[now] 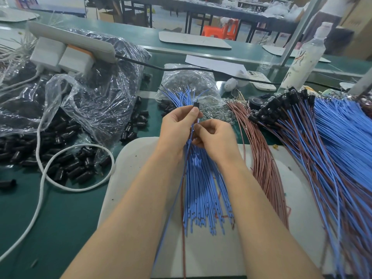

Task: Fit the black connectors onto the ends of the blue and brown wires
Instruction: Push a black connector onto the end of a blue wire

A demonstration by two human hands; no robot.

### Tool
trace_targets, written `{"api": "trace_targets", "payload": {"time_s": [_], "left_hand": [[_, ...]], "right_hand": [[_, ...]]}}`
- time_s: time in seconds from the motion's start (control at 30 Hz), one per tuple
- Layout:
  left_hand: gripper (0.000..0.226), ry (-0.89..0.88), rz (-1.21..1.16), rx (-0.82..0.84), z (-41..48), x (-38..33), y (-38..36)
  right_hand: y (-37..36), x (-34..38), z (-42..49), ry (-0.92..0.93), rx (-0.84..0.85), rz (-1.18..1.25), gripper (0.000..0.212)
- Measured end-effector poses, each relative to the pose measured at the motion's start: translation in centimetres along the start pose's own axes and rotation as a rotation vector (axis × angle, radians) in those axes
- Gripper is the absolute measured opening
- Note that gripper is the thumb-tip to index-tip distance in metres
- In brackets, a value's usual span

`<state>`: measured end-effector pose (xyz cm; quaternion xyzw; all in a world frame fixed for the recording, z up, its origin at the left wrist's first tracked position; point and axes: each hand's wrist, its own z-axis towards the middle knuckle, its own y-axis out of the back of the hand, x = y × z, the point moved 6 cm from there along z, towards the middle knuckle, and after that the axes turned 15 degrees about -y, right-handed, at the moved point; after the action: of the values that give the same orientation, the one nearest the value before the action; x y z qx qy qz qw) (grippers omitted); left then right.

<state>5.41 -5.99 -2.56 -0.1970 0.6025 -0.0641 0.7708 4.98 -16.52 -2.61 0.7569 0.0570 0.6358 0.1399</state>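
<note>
- Two hands are up over the white board [130,158]. What do they hold?
- The left hand [177,125] pinches one black connector [196,104] between thumb and fingers, up at the top. The right hand [215,137] is just below it, with its fingers curled, pinching the thin wires that go up to it.
- Which wires?
- One blue wire [171,218] and one brown wire [183,228] hang down between the arms. I think they are going into the connector now. The fingers hide the tips, so I cannot tell how far in they are.
- Why hold so close to the end?
- Thin wires bend. My guess is that a pinch near the tip keeps them straight for the push.
- And why are the piles set out like that?
- The pile of blue wires [201,188] lies right under the hands. The pile of brown wires [263,158] is just beside it on the right. Both are easy to grab.
- And the black bits on the left?
- Those are the loose black connectors [70,168], spread on the green tabletop [60,218] on the left hand's side. The finished bunch [281,105], with black ends on, lies off to the right, out of the way.
- Is there much left to do?
- Lots of wires have bare ends, so yes, I think so.
</note>
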Motion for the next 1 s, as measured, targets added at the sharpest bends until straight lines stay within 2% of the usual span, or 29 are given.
{"api": "trace_targets", "payload": {"time_s": [0.43,0.57,0.73,1.0], "left_hand": [[0.011,-0.025,0.039,-0.037,0.1,-0.1,0.5],[0.007,-0.063,0.096,0.011,0.2,-0.2,0.3],[0.015,-0.183,0.217,0.112,0.3,-0.6,-0.3],[0.018,-0.259,0.348,0.16,0.2,-0.6,-0.7]], "right_hand": [[-0.8,-0.3,0.0,-0.018,0.052,-0.031,0.02],[-0.4,-0.2,0.1,-0.013,0.013,-0.031,0.016],[0.3,0.2,0.2,0.004,-0.069,-0.007,0.006],[0.8,0.1,0.2,0.031,-0.131,-0.012,0.011]]}}
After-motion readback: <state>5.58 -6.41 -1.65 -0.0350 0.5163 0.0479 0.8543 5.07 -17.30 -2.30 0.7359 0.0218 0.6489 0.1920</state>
